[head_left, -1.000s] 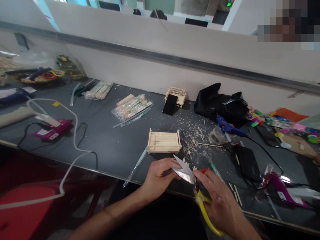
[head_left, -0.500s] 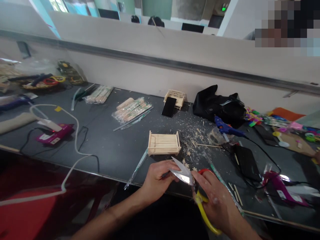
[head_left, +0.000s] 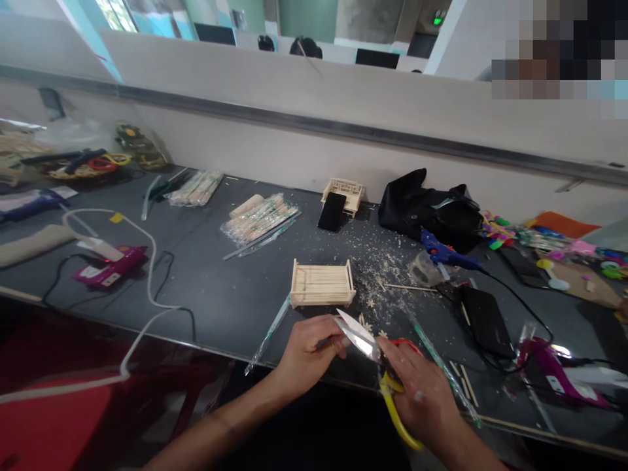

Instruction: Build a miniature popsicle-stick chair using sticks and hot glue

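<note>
My right hand [head_left: 422, 392] grips yellow-and-red handled scissors [head_left: 366, 340], the silver blades pointing up and left. My left hand [head_left: 307, 350] is closed beside the blades, pinching something small and thin that I cannot make out. Both hands hover over the near edge of the dark table [head_left: 216, 294]. Just beyond them sits a small wooden stick-built tray [head_left: 321, 282], and wood shavings [head_left: 387, 265] litter the table to its right.
A blue glue gun [head_left: 444, 252], a black bag [head_left: 426, 206], a phone [head_left: 332, 210] leaning on a small wooden lattice model [head_left: 344, 191], and bagged wooden sticks [head_left: 258, 219] lie further back. A pink glue gun [head_left: 105, 271] with cables sits left; another pink tool [head_left: 554, 369] lies right.
The scissor blades have come closer together against what my left hand holds. Both hands shifted slightly; the view tilted a little.
</note>
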Action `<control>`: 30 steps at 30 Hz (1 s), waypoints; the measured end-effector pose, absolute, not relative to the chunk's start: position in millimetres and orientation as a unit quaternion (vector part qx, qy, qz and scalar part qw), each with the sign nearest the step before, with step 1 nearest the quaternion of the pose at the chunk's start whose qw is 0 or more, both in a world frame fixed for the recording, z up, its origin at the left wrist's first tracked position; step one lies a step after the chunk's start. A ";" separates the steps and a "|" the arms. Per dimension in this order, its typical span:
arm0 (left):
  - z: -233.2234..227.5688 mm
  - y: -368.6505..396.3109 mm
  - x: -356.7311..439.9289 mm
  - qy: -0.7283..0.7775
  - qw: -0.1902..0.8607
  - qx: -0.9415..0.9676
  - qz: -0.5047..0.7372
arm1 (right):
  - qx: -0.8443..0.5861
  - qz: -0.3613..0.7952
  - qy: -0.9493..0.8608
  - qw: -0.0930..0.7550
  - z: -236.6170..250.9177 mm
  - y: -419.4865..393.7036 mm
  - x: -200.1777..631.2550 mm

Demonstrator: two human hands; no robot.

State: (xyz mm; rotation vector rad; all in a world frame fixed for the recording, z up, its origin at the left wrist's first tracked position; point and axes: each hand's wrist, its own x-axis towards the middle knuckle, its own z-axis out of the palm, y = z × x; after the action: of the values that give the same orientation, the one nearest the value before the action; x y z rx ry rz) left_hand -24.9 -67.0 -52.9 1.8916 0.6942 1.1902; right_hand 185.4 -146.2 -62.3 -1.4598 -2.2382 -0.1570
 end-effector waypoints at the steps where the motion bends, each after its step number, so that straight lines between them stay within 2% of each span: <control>1: -53.0 -67.0 -25.1 0.276 0.402 0.740 0.463 | -0.538 -0.051 -0.807 0.240 -62.0 -145.8 186.0; 5: -55.0 -66.8 -24.8 0.271 0.471 0.705 0.455 | -0.547 -0.038 -0.792 0.269 -53.9 -143.6 187.0; 12: -60.3 -66.3 -22.8 0.224 0.546 0.654 0.474 | -0.522 -0.053 -0.820 0.229 -43.6 -140.9 184.8; 26: -57.1 -65.4 -25.6 0.245 0.508 0.695 0.447 | -0.514 -0.018 -0.837 0.187 -40.6 -141.5 191.6; 30: -59.6 -65.6 -24.4 0.227 0.540 0.668 0.459 | -0.514 -0.019 -0.838 0.184 -42.5 -141.9 191.8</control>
State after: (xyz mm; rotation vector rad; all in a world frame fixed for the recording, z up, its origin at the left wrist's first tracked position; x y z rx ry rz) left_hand -24.4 -65.6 -59.6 1.5884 0.5389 1.0914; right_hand 191.8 -141.9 -42.5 -1.4491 -2.3623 -0.0534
